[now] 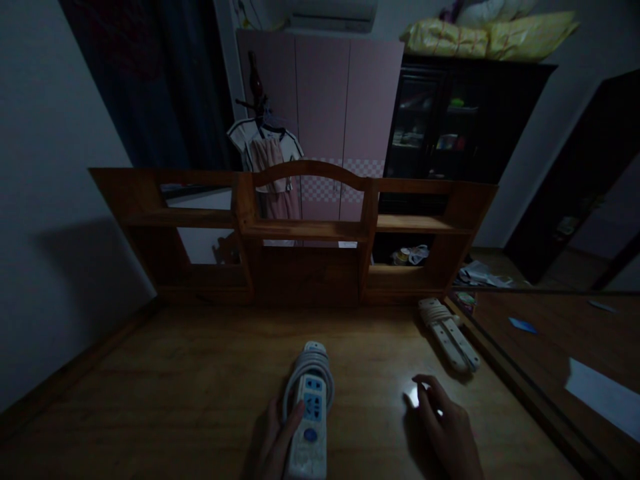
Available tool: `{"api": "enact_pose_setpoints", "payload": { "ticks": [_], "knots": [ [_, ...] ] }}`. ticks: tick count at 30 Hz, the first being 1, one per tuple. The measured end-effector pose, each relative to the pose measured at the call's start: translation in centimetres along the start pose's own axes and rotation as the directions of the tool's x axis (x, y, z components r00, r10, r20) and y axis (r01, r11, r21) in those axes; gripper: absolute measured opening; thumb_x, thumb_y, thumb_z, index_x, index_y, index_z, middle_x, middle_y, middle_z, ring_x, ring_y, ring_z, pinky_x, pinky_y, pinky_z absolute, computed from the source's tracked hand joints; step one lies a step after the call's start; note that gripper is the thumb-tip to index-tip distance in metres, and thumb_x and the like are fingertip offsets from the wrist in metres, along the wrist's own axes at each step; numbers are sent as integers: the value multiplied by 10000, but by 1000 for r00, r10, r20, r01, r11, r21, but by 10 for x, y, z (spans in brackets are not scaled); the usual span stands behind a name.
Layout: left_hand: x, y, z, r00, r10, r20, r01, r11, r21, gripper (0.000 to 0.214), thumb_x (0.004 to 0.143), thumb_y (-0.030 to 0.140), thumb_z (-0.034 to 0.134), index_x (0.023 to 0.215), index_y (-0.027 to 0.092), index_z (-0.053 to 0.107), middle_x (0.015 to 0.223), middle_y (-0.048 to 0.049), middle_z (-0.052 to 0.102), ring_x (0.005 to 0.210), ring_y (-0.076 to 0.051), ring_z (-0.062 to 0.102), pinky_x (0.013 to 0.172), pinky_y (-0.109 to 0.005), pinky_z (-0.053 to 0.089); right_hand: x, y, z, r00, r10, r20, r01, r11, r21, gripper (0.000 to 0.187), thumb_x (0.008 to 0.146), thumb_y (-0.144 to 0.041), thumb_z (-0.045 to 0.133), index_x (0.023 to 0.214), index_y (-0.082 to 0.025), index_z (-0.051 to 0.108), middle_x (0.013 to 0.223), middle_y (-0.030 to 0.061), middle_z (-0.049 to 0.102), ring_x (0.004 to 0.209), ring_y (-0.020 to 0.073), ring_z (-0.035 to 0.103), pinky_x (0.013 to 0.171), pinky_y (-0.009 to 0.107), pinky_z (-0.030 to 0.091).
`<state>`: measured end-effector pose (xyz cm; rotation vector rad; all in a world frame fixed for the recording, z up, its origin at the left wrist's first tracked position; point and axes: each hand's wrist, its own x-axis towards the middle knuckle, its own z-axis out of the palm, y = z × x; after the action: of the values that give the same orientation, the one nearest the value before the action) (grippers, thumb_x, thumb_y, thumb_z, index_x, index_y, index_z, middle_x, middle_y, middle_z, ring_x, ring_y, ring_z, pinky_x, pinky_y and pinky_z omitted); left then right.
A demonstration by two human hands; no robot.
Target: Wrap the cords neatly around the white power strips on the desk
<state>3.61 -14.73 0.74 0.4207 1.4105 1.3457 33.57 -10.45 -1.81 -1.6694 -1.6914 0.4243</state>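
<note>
A person's left hand (277, 437) (wrist cut off, some fingers hidden) clasps 1 power strip (314, 415), its long axis pointing forward, while the right hand (447, 427), loosely curled, is apart.

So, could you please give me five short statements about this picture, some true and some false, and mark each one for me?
1. The left hand holds a power strip with blue sockets. True.
2. The right hand is gripping the other cord-wrapped strip. False: the right hand is apart from the other cord-wrapped strip, and no object shows in it.
3. A pale cord is wound at the far end of the held strip. True.
4. The strip that is not held lies to the left of the held one. False: it lies to the right.
5. A wooden shelf unit stands beyond both hands. True.
</note>
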Motion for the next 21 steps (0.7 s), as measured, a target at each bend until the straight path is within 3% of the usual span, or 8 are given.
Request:
{"api": "enact_pose_setpoints", "payload": {
  "ticks": [12, 21],
  "knots": [
    [6, -9, -7, 997, 43, 56, -41, 998, -39, 631, 707, 464, 703, 1252, 207, 514, 1240, -119, 599, 1163, -289, 557, 981, -376, 433, -3, -4, -2, 999, 24, 30, -23, 1000, -16, 280, 936, -433, 338, 1080, -272, 516, 954, 35, 691, 794, 209, 663, 710, 275, 456],
    [10, -17, -7, 991, 37, 129, -32, 999, -39, 687, 742, 496, 664, 1324, 244, 401, 1256, -113, 578, 1066, -272, 617, 795, -321, 521, -2, 0, 1, 1000, -1, 28, 2, 1000, -22, 274, 928, -442, 362, 1053, -274, 538, 880, 28, 691, 739, 205, 656, 662, 270, 443]
  ]
}}
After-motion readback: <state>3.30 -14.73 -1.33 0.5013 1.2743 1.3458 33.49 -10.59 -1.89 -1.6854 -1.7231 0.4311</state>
